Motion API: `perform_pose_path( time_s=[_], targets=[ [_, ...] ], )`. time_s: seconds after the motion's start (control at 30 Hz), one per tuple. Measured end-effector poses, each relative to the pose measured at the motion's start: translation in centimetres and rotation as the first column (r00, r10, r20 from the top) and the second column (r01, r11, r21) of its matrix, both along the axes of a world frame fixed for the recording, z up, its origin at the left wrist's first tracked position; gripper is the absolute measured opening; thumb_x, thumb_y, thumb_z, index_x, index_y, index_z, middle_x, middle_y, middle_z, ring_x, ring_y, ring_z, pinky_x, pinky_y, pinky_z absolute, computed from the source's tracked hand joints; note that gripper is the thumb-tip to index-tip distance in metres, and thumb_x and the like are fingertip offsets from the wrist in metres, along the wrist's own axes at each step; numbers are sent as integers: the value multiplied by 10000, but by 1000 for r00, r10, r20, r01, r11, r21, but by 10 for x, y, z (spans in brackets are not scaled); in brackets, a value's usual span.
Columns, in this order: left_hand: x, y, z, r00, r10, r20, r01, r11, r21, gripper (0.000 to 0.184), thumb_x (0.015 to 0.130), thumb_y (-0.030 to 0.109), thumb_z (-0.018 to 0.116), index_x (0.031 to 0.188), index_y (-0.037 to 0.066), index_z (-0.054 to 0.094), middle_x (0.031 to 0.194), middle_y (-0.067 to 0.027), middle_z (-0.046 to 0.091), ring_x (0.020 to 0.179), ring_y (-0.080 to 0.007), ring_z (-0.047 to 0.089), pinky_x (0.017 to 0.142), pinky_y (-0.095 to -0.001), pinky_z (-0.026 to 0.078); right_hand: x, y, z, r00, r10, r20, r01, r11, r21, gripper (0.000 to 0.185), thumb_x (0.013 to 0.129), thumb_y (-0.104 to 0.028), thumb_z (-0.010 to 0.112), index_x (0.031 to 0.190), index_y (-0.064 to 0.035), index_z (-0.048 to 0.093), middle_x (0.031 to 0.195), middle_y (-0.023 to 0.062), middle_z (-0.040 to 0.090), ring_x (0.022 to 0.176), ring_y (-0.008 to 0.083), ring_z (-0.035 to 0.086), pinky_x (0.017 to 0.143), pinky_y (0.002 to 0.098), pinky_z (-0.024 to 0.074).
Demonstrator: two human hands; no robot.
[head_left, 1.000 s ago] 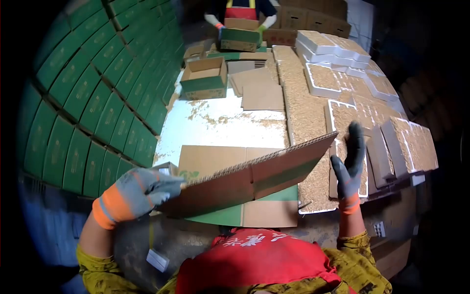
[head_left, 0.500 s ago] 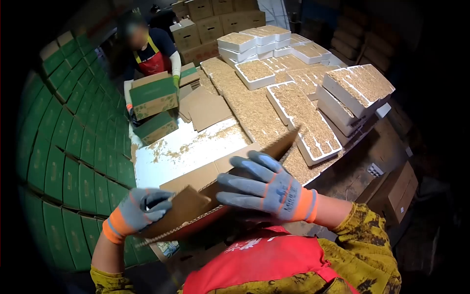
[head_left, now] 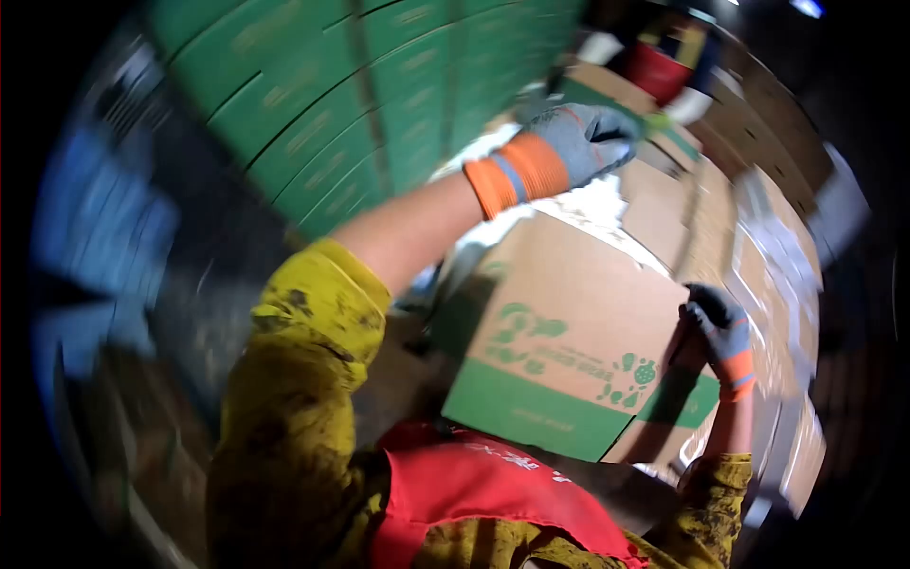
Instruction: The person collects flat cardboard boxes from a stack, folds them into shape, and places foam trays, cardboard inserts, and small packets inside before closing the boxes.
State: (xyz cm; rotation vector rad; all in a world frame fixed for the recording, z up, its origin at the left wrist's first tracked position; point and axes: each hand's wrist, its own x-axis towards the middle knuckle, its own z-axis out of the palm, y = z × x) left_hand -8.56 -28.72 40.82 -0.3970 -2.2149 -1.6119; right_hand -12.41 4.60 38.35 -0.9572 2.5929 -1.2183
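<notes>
A brown and green printed cardboard box (head_left: 569, 332) stands tilted in front of my chest, its large printed side facing me. My left hand (head_left: 588, 142), in a grey and orange glove, is raised beyond the box's upper edge with its fingers curled; what they hold, if anything, is hidden. At the box's right edge, my right hand (head_left: 718, 327) has its gloved fingers wrapped round the cardboard. Flat brown cardboard pieces (head_left: 654, 213) lie beyond the box on the white tabletop.
Stacked green boxes (head_left: 322, 104) form a wall at the upper left. Across the table a person in a red apron (head_left: 659, 71) stands beside a green and brown box (head_left: 607, 90). White trays (head_left: 773, 256) line the right side. Motion blurs much of the view.
The view has swung and tilted. The cardboard has turned so its printed side faces me. My left hand has moved up and away, and my right hand has closed on the right edge.
</notes>
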Motion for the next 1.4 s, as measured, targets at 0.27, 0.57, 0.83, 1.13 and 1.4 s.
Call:
perform_pose_path(
  time_s=[0.27,0.57,0.83,1.13,1.4],
  targets=[
    [319,-34,-284,670,534,515,-742,456,492,219,871,89,544,1057,8,626,1018,-104,645,938,-175,601,850,-294,462,48,-71,-69,942,0,-334,34,995,95,286,831,-47,598,1111,10,585,1095,164,601,1029,263,564,911,345,429],
    [455,-120,-646,366,434,823,-890,421,174,391,892,224,514,1226,21,497,1191,-142,548,1083,-280,523,900,-339,424,286,-314,-244,653,560,510,-676,734,59,320,872,-54,533,1185,12,538,1127,148,594,991,197,576,860,299,449],
    [313,-198,-708,217,916,336,-810,361,-461,551,897,354,504,1297,-15,412,1311,-206,456,1172,-393,448,959,-410,394,204,-361,-515,973,8,232,-97,922,374,534,908,-180,532,1360,20,329,1313,185,461,1177,268,472,991,320,365],
    [272,-284,-669,332,851,407,-867,445,-223,521,849,477,501,1112,34,574,1056,-218,607,1057,-355,543,1034,-434,273,93,-391,-624,923,-102,-371,250,892,376,512,962,-229,389,1401,-2,254,1430,140,318,1284,261,340,1057,346,276],
    [243,-243,-691,917,-280,285,-371,-331,868,469,937,420,431,1207,47,519,1043,-109,617,877,-229,604,790,-370,494,44,-338,-684,673,654,-347,518,-81,851,514,998,-297,249,1439,-41,184,1480,91,226,1345,248,243,1104,368,197]
  ],
)
